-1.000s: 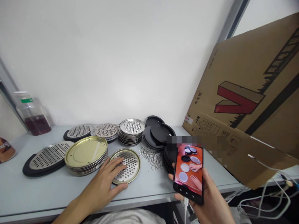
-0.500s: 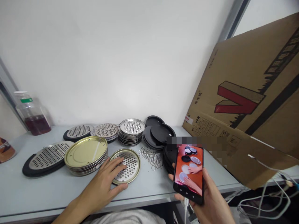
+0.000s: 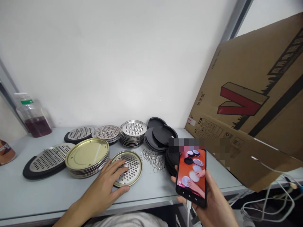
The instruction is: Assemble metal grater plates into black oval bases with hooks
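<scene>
My left hand (image 3: 107, 181) lies with fingers spread over the left side of a round metal grater plate (image 3: 133, 171) with a gold rim. Just left of it is a stack of gold-coloured round lids (image 3: 87, 154). My right hand (image 3: 213, 195) is wrapped round a smartphone (image 3: 191, 173), which has a white cable plugged into its lower end. On its screen, hands touch round discs on an orange surface. Small metal hooks with rings (image 3: 153, 159) lie in a loose heap between my hands. Black round discs (image 3: 174, 157) sit partly hidden behind the phone.
Black-rimmed oval graters (image 3: 50, 157) are on the left, with a stack of round graters (image 3: 133, 134) and black lids (image 3: 163, 135) at the back. A bottle of dark red liquid (image 3: 36, 123) stands far left. A large cardboard box (image 3: 243, 104) leans at the right above white cables (image 3: 265, 205).
The picture on the phone screen has changed: the hands and a pale disc in it have shifted. Both my hands and the objects on the table stay where they were.
</scene>
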The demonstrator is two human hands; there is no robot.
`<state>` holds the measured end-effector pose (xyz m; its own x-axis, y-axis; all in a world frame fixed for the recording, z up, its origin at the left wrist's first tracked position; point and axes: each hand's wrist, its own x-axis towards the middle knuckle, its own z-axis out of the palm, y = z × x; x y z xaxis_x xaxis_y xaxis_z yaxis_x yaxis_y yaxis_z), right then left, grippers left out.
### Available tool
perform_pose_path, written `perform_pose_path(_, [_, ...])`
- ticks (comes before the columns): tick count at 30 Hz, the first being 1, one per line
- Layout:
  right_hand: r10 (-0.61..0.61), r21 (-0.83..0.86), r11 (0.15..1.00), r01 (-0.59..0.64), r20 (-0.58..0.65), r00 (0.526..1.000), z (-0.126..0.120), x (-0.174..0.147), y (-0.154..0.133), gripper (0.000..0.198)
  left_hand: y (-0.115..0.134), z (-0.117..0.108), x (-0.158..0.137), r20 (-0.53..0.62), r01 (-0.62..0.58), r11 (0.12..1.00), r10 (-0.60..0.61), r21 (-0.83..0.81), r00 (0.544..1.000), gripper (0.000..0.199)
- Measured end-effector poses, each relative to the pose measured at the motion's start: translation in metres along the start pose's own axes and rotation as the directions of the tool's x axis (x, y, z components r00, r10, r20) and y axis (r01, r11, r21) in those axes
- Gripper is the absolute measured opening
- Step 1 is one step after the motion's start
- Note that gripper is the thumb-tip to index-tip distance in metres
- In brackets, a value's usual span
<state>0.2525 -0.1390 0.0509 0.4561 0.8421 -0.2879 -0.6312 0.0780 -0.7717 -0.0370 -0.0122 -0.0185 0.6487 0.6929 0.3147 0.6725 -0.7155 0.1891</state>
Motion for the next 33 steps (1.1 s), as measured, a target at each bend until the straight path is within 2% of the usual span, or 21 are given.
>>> perform_pose_path(4, [-0.015,-0.026,1.000,0.014,-0.013,1.000,0.0030,-0.0020,-0.0008,0.047,-0.0004,-0.0001,0.0006,-0.014,-0.002,1.000,0.002,-0.007,1.000,0.050])
perform_pose_path(9, [-0.022,-0.027,0.999,0.022,-0.016,1.000,0.0040,-0.0019,-0.0010,0.045,-0.0005,0.0000,0.0004,-0.026,-0.008,1.000,0.008,-0.012,1.000,0.049])
perform_pose_path(14, [-0.018,-0.040,0.999,0.017,-0.017,1.000,0.0048,-0.0022,-0.0009,0.058,-0.0001,-0.0002,-0.0003,-0.031,-0.008,1.000,0.008,-0.011,1.000,0.049])
perform_pose_path(21, [0.007,-0.008,1.000,-0.007,-0.030,1.000,0.0026,0.0000,0.0006,0.046,0.0002,0.0007,0.0010,-0.042,-0.007,0.999,0.006,-0.035,0.999,0.048])
perform_pose_path(33, [0.024,-0.001,1.000,-0.024,0.017,1.000,0.0021,-0.0015,0.0009,0.055,0.0005,0.0000,-0.0001,-0.059,-0.009,0.999,0.007,-0.040,0.998,0.049])
